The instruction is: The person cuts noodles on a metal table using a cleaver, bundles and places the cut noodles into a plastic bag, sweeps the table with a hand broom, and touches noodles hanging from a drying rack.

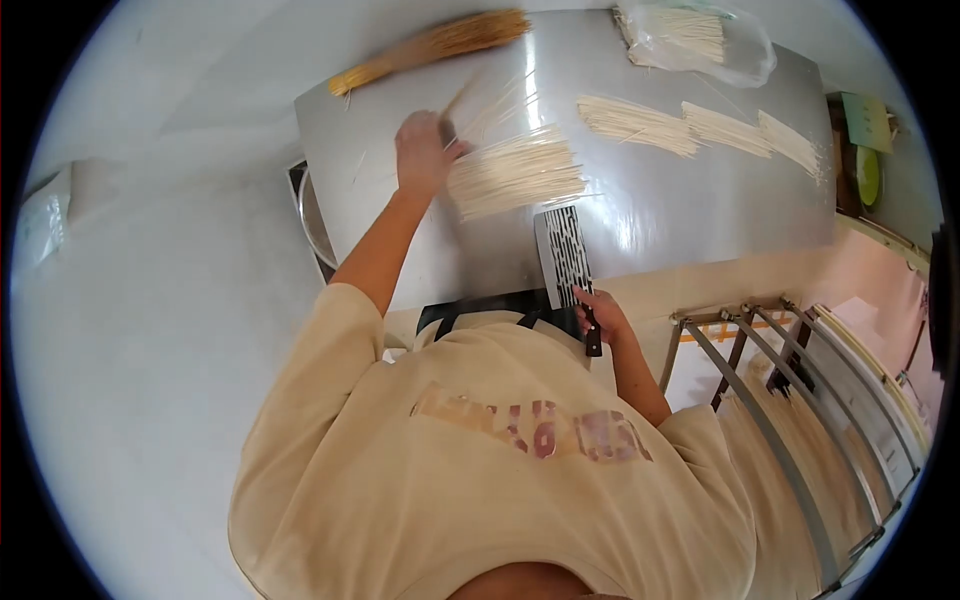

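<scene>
Right grip (pixel 603 318) had a cleaver (pixel 567 255), left grip (pixel 426 152) was by some pale strands (pixel 515 172), couldn't tell if closed.

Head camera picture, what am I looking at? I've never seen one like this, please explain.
There's no machine, just a person working bare-handed. The camera sits on their head, looking forward and down, so their beige shirt fills the bottom middle. On the metal table lie a large pile of pale noodle-like strands, three smaller bunches, a yellow-brown bundle and a plastic bag holding more strands. The right hand holds a cleaver. The left hand is blurred beside the large pile; whether it grips anything is unclear.
</scene>
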